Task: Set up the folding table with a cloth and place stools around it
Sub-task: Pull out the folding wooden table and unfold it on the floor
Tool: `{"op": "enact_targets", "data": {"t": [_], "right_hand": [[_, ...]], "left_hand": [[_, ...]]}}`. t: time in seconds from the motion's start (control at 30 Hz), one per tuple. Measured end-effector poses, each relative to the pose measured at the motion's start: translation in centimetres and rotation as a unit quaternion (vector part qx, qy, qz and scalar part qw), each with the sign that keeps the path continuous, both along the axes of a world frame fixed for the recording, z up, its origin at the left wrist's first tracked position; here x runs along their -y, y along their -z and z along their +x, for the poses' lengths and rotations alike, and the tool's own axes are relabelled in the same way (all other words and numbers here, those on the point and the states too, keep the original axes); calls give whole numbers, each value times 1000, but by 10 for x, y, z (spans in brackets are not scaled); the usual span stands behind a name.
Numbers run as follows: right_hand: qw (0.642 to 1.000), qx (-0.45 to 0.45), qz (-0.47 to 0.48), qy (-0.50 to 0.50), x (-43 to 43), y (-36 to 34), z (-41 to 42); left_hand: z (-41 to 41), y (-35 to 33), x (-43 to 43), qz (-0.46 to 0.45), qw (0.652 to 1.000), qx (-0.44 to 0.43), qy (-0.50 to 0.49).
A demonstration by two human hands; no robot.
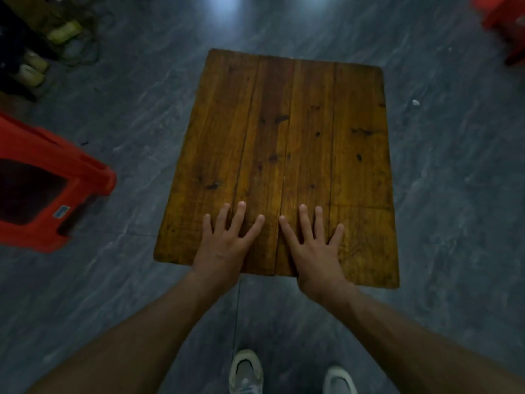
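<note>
Wooden desk (284, 137) is standing on the grey floor (454, 194), just ahead of the person's sneakers (245, 371), w/ its planks running away from the person. Left grip (224, 248) is lying flat on the desk by its near edge, fingers straight & spread, holding nothing. Right grip (315, 251) is lying just beside it the same way, palm down, fingers splayed, nothing in it. The innermost fingers of the two are sitting close together either side of the desk's middle seam, not touching.

Red stool (42, 177) is sitting left of the desk, well apart, showing a dark opening & a blue sticker. 2nd red stool (502, 21) is sitting beyond the desk's far right corner, blurred & cut off by the frame. Pairs of shoes (31, 69) are lying beyond the far left corner, too blurred for detail. Small white scrap (415, 102) is lying on the floor right of the desk.
</note>
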State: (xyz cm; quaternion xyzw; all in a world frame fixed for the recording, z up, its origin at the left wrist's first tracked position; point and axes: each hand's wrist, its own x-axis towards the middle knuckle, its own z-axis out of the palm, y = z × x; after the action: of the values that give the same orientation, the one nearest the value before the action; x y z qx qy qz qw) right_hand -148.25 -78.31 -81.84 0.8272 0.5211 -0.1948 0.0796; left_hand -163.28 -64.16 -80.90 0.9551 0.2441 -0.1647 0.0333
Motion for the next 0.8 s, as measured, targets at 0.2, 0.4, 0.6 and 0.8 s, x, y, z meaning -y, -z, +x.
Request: {"op": "enact_targets", "data": {"t": [0.2, 0.4, 0.6, 0.8], "right_hand": [[1000, 26, 4, 5, -37, -5, 50], [999, 28, 15, 13, -82, -3, 102], [999, 33, 11, 17, -125, -6, 162], [999, 29, 3, 18, -157, -9, 207]], "left_hand": [[53, -4, -33, -3, 1000, 24, -14], [107, -6, -82, -9, 1000, 22, -14], [163, -13, -124, -15, 1000, 18, -13], [205, -11, -158, -8, 1000, 13, -5]]}}
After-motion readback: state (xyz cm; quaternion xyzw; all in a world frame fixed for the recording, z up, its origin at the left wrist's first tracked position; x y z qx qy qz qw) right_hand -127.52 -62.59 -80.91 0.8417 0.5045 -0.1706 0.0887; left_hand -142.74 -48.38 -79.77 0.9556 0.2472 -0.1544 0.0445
